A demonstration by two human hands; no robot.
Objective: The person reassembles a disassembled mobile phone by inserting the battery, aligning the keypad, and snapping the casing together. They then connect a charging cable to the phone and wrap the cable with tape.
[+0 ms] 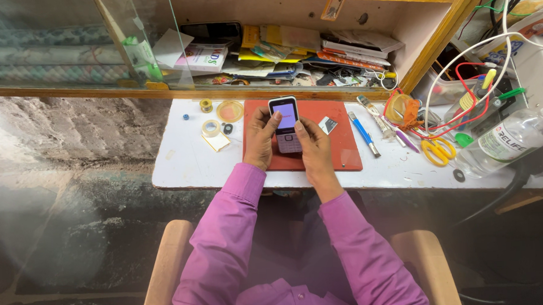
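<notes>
A keypad phone [286,125] with a lit screen is held upright over a red mat [343,145], near the middle of the white worktop [184,161]. The left hand [261,138] wraps the phone's left edge, its thumb resting on the screen. The right hand [313,148] closes on the phone's right side, thumb near the keys. Both sleeves are purple.

A small card [328,125] lies on the mat just right of the phone. Left of the mat sit a tape roll [210,127], a round amber lid [230,111], a small yellow spool [205,105] and a blue bead [186,117]. Right of the mat lie a blue tool [363,134], a metal tool [375,115], a purple pen [407,141] and yellow scissors [438,151]. Further right, a clear bottle [512,139] lies on its side among red and white wires [456,113].

On the far side, a wooden shelf [436,44] holds stacked papers and booklets [292,52]. A glass pane [69,39] on the left covers patterned rolls [51,55]. Wooden chair arms [167,270] show at the near edge.
</notes>
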